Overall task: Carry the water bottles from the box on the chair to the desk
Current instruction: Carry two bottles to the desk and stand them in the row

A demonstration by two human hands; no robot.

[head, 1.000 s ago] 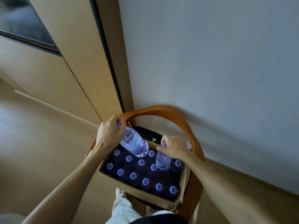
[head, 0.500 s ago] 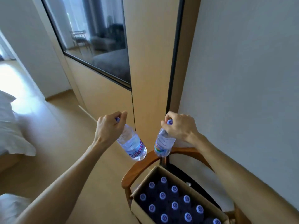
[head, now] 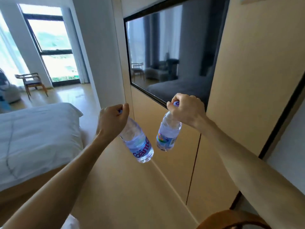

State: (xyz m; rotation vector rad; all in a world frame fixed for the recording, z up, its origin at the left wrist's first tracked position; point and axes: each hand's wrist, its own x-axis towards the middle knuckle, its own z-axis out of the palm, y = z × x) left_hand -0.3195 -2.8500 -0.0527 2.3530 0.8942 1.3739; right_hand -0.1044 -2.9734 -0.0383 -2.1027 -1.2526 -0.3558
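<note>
1. The left hand (head: pixel 113 120) is curling its fingers round the cap end of the left bottle (head: pixel 137 142), which is hanging below the fist and tilting to the right.
2. The right hand (head: pixel 185 111) is gripping the neck of the right bottle (head: pixel 167 136) in the same closed way, the purple cap showing between thumb and fingers.
3. Both bottles are dangling in the air, near each other but apart, in front of the wooden wall panel (head: pixel 173 162). Holding them by the top probably lets each hand lift one straight out of a packed box.
4. Only the curved chair back (head: pixel 231 219) is showing, at the near right edge; the box and the desk are lying out of view.
5. A bed (head: pixel 36 138) is sitting on the left, and a dark screen (head: pixel 173 52) is hanging on the far wall.
6. Judging by this, the carry is under way, and the desk has yet to be found.
</note>
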